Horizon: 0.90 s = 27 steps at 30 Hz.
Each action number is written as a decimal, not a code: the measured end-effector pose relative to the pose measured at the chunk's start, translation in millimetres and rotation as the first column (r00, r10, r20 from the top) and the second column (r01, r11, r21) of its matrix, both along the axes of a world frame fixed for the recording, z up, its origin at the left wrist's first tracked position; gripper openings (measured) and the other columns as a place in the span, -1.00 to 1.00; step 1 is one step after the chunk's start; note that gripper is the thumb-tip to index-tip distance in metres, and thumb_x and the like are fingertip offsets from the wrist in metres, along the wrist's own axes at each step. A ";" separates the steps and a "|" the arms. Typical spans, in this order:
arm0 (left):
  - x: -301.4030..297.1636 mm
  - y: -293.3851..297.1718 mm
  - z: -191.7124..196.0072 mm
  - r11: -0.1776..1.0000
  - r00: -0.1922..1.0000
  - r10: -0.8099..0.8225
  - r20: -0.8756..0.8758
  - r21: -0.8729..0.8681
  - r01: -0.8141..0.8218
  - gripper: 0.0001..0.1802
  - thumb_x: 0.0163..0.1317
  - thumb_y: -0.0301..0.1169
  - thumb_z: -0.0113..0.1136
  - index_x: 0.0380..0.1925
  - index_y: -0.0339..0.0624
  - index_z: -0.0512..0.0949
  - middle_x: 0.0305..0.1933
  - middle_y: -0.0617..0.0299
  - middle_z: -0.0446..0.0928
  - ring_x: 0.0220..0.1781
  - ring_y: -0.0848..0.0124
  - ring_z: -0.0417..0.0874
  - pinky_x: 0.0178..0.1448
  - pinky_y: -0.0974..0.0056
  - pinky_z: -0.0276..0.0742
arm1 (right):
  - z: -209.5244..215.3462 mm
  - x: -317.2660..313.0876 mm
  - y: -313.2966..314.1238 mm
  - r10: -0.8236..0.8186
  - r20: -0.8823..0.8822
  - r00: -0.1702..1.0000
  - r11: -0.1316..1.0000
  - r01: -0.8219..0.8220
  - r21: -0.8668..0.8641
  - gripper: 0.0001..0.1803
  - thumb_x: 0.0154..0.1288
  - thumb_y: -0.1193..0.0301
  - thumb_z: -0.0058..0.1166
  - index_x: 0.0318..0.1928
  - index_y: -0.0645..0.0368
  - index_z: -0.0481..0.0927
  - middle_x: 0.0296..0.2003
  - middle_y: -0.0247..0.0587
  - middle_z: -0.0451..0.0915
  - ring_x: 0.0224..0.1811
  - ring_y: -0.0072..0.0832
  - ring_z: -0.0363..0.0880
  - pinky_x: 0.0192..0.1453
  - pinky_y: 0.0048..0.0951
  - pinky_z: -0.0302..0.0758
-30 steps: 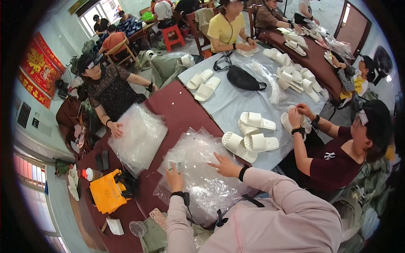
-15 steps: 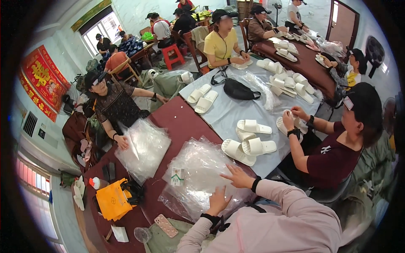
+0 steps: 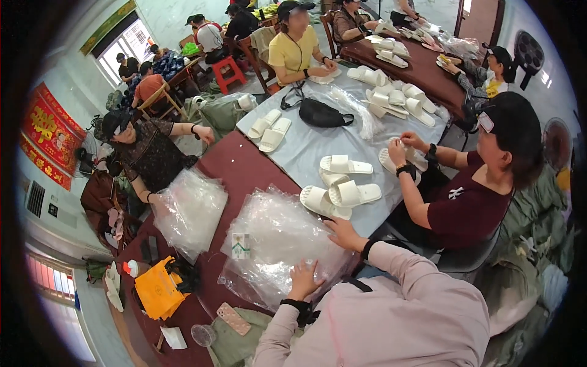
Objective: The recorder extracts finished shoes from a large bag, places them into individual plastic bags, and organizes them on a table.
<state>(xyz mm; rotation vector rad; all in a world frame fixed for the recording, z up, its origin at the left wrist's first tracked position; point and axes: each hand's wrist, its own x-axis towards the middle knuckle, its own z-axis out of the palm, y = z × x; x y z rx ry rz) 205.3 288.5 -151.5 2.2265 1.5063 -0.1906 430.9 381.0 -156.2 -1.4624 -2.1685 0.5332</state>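
A loose pile of clear plastic bags (image 3: pixel 272 214) lies on the dark red table in front of me. My left hand (image 3: pixel 304 281) rests on its near edge with fingers spread and holds nothing. Farther right, my right hand (image 3: pixel 345 235) lies at the pile's right edge, fingers stretched out, also with nothing in it. On the pile's left part sits a small white and green packet (image 3: pixel 241 246). Just beyond my right hand, white slippers (image 3: pixel 354 194) lie grouped on the light table cover (image 3: pixel 293 162).
Across the table a person's hand touches another bag pile (image 3: pixel 192 211). To my right a person in maroon (image 3: pixel 468 214) handles a slipper. Nearby are an orange bag (image 3: pixel 158 289), a phone (image 3: pixel 233 319), a clear cup (image 3: pixel 203 334) and a black waist bag (image 3: pixel 324 112).
My view has shifted. My right hand has moved right and away across the bags to their edge. My left hand's fingers have spread and come down on the pile.
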 end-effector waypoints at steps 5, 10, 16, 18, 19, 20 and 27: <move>15.2 6.2 -4.4 0.990 0.991 0.133 -0.002 -0.047 -0.133 -0.13 -0.05 0.15 0.16 0.28 0.27 0.09 0.31 -0.23 0.01 0.28 -0.27 0.07 0.25 -0.29 -0.03 | -3.9 15.2 44.8 -0.300 -0.109 0.948 0.954 0.297 -0.049 -0.46 0.05 0.31 0.07 0.05 0.26 0.32 0.08 0.11 0.33 0.07 0.00 0.35 0.13 -0.14 0.29; 38.1 10.5 10.0 0.971 0.979 0.185 -0.086 -0.135 -0.196 -0.03 -0.09 0.17 0.19 0.32 0.31 -0.03 0.30 -0.36 -0.03 0.28 -0.31 0.05 0.26 -0.28 -0.04 | -25.7 49.8 87.9 -0.682 -0.191 0.706 0.704 0.704 0.092 -0.29 0.05 0.32 0.10 0.16 0.41 0.15 0.00 0.23 0.37 0.08 0.09 0.30 0.18 -0.14 0.25; 38.9 8.9 -23.6 0.988 0.985 0.149 -0.082 -0.037 -0.152 0.00 -0.16 0.15 0.25 0.30 0.37 -0.02 0.26 -0.39 -0.05 0.26 -0.34 0.03 0.22 -0.26 0.02 | -61.3 96.3 124.9 -0.729 -0.332 0.598 0.675 0.546 -0.497 -0.28 0.07 0.24 0.14 0.19 0.24 0.15 -0.04 0.23 0.44 0.03 0.03 0.42 0.07 -0.18 0.34; 41.7 5.7 -28.3 0.980 0.979 0.195 -0.063 -0.033 -0.197 0.02 -0.17 0.17 0.26 0.31 0.40 -0.04 0.27 -0.43 -0.09 0.28 -0.37 -0.03 0.24 -0.29 -0.06 | -80.7 102.5 129.2 -0.729 -0.388 0.564 0.682 0.550 -0.482 -0.32 0.05 0.26 0.16 0.14 0.23 0.19 -0.09 0.19 0.47 -0.04 0.01 0.45 0.03 -0.20 0.36; 41.8 3.4 -27.1 0.976 0.975 0.213 -0.067 -0.021 -0.215 0.02 -0.17 0.17 0.26 0.31 0.40 -0.04 0.27 -0.43 -0.09 0.28 -0.37 -0.03 0.24 -0.29 -0.06 | -80.0 100.6 134.4 -0.740 -0.413 0.530 0.671 0.539 -0.509 -0.36 0.05 0.28 0.16 0.11 0.23 0.21 -0.12 0.18 0.48 -0.07 -0.01 0.46 0.01 -0.21 0.36; 31.3 -6.9 -22.0 0.961 0.960 0.262 -0.095 -0.067 -0.269 0.02 -0.18 0.18 0.26 0.31 0.41 -0.04 0.27 -0.44 -0.10 0.29 -0.38 -0.06 0.25 -0.30 -0.08 | -49.5 73.3 131.3 -0.725 -0.452 0.520 0.688 0.544 -0.479 -0.43 0.04 0.35 0.17 0.05 0.22 0.24 -0.17 0.14 0.50 -0.12 -0.06 0.48 -0.04 -0.25 0.37; 40.5 -9.2 -21.7 0.962 0.965 0.262 -0.027 -0.070 -0.263 -0.06 -0.15 0.17 0.24 0.27 0.41 0.05 0.33 -0.38 -0.19 0.33 -0.37 -0.15 0.27 -0.33 -0.16 | -31.6 80.6 176.8 -0.635 -0.668 0.389 0.773 0.326 -0.544 -0.26 -0.02 0.53 0.14 0.19 0.22 0.08 -0.12 0.01 0.48 -0.07 -0.23 0.47 0.01 -0.35 0.37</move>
